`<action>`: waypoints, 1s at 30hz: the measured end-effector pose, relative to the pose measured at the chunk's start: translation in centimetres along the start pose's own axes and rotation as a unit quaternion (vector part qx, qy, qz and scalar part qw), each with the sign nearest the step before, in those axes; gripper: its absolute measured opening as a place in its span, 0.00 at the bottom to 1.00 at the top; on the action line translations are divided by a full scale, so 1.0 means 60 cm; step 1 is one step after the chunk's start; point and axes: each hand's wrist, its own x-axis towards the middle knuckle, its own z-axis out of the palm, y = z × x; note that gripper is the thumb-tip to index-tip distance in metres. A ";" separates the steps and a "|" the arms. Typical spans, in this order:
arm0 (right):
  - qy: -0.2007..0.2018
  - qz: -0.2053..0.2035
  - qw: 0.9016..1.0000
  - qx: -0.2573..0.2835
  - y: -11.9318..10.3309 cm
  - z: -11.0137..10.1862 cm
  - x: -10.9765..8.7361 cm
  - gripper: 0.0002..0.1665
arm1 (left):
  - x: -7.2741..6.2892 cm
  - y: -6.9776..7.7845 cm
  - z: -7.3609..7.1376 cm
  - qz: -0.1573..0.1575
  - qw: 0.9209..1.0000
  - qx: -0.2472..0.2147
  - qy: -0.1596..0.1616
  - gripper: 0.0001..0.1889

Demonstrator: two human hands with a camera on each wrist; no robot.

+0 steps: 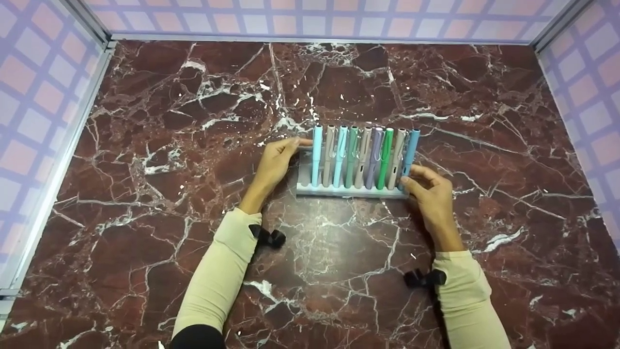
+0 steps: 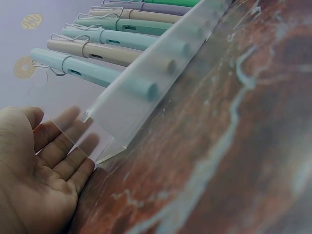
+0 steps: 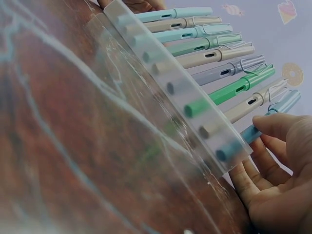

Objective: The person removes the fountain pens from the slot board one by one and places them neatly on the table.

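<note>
- The pen stand (image 1: 306,190) was a long, translucent holder with a frosted front strip, through which the pens' lower ends showed as blurred dots of colour.
- The pens stood in a single row along it, each with a wire clip; dark slots showed in many of the barrels.
- The stand rested on the table (image 1: 334,300), a dark red marbled surface with white veins, between the two hands.
- The left hand (image 1: 277,160) was at the stand's left end, its fingers loosely extended and partly seen through the clear end panel; they gripped no pen, and how firmly they touched the panel could not be told.
- The right hand (image 1: 431,196) was at the right end, its thumb and forefinger nearly together, pinching the steel-blue pen (image 1: 413,145) low on its length, just above the strip; its other fingers lay beside and behind the stand's end.
- The steel-blue pen's top leaned outward to the right, away from its neighbour.
- Counted, there were one stand and nine pens: two pale blue pens (image 1: 316,155), three taupe pens (image 1: 327,167), one muted green pen (image 1: 350,169), one purple pen (image 1: 373,167), one bright green pen (image 1: 385,165) and the steel-blue one.
</note>
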 end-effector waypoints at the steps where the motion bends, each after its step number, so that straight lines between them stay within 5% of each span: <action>1: 0.001 -0.001 1.000 0.003 0.000 0.000 -0.001 0.12 | 0.001 0.000 0.001 -0.003 1.000 -0.003 0.000 0.17; 16: 0.030 -0.005 0.997 0.071 -0.003 -0.001 0.000 0.10 | 0.000 0.001 0.002 -0.015 1.000 -0.009 -0.002 0.17; 23: 0.040 -0.012 0.997 0.067 -0.004 -0.004 0.001 0.11 | 0.000 0.000 0.000 -0.004 1.000 0.020 0.002 0.16; 30: 0.058 -0.014 0.995 0.079 -0.002 -0.005 0.004 0.08 | 0.001 -0.001 0.002 -0.006 1.000 -0.001 0.000 0.16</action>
